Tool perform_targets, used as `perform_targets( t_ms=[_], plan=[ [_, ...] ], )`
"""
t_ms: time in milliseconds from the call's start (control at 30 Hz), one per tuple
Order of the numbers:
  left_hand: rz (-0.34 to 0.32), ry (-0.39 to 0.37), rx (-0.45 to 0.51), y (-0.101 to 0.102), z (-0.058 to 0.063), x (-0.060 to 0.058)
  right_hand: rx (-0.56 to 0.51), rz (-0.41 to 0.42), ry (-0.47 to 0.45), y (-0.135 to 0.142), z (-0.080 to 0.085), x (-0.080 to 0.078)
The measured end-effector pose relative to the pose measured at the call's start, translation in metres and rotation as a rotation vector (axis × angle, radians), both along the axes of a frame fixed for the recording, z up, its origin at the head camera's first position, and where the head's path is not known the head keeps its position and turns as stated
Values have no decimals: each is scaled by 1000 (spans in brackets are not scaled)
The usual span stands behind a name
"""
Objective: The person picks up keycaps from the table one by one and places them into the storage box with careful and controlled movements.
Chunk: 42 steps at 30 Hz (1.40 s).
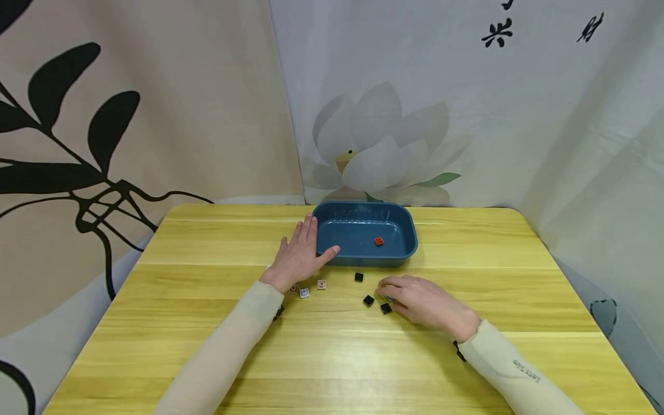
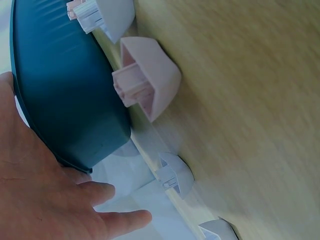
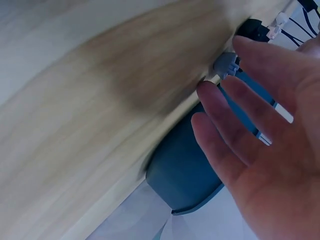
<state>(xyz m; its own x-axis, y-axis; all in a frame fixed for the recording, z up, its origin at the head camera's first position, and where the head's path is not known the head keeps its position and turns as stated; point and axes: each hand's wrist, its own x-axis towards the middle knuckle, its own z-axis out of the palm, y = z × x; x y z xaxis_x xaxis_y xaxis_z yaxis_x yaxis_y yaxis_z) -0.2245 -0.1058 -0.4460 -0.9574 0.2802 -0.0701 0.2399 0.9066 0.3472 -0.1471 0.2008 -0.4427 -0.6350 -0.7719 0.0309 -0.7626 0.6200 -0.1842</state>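
My left hand (image 1: pixel 298 253) rests against the left rim of a blue plastic bin (image 1: pixel 358 262), fingers straight and thumb spread over the near corner. Inside the bin lies one red keycap (image 1: pixel 378 241). My right hand (image 1: pixel 422 300) is low over the table, right of the loose keycaps, with its fingers loosely bent. A grey-blue keycap (image 3: pixel 225 64) shows between its thumb and fingertips, partly covered in the head view. Close by lie black keycaps (image 1: pixel 368 301). Beside my left wrist are pale keycaps (image 1: pixel 321 284); the left wrist view shows a pink one (image 2: pixel 157 75) with its hollow underside visible.
The wooden table (image 1: pixel 332 357) reaches back to a hanging cloth (image 1: pixel 207 104) printed with leaves and a flower. The bin stands near the table's far edge, close to that cloth. Another black keycap (image 1: pixel 359 277) lies just in front of the bin.
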Motion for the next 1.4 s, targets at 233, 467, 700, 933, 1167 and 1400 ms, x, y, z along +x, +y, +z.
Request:
perform_targets(
  t_ms=[233, 467, 700, 933, 1167, 1400],
  plan=[
    [5, -7, 14, 0, -1, -1, -7, -27, 21, 0, -3, 1],
    [4, -9, 24, 1, 1, 1, -33, -27, 38, 0, -2, 2],
    [7, -7, 21, 1, 1, 1, -35, -57, 5, 2, -1, 3],
    [5, -14, 15, 0, 0, -1, -74, -75, 16, 4, 2, 2],
    [3, -4, 11, 0, 1, 0, -155, -75, 41, 6, 8, 2],
    [4, 8, 9, 0, -2, 0, -229, -114, 94, 1, 20, -2]
  ],
)
